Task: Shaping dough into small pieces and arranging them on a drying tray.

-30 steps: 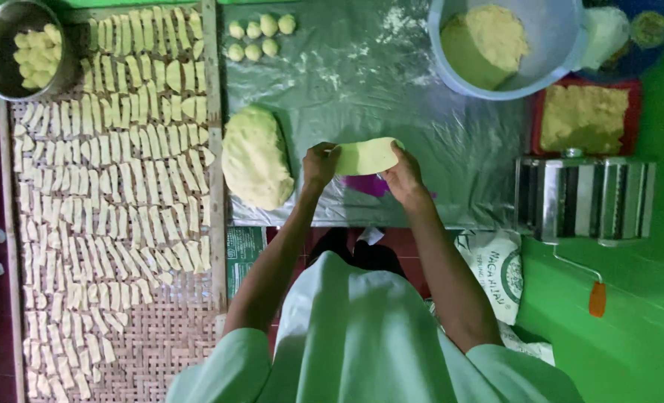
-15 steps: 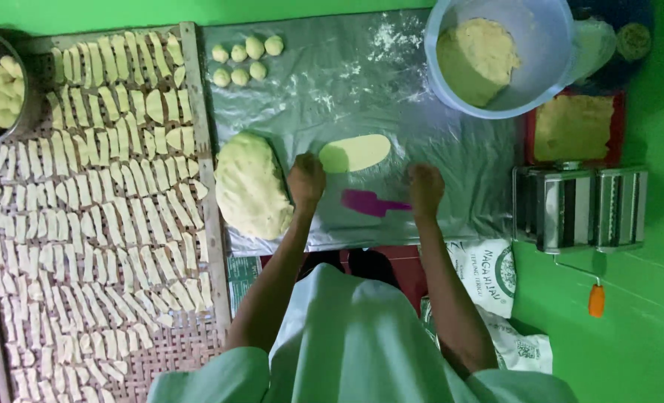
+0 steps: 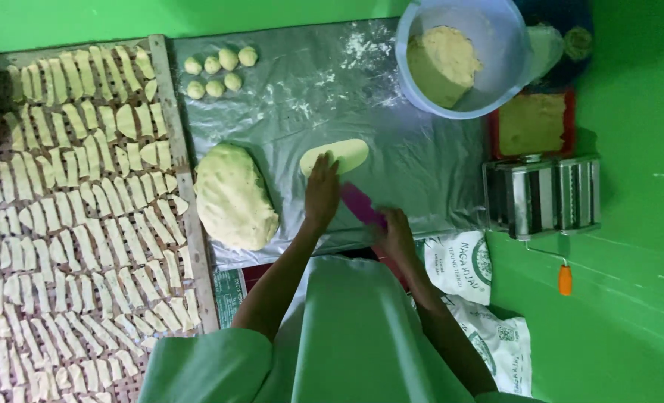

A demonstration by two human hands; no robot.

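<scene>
Flattened oval of pale dough (image 3: 337, 155) at centre frame on the floured plastic sheet (image 3: 421, 172), touching the left hand (image 3: 321, 191), fingers spread flat on its lower-left edge. Purple scraper (image 3: 362, 204) just below, held at its lower end by the right hand (image 3: 396, 234). Dough smooth, thin, yellowish. Large dough mound (image 3: 234, 197) to the left.
</scene>
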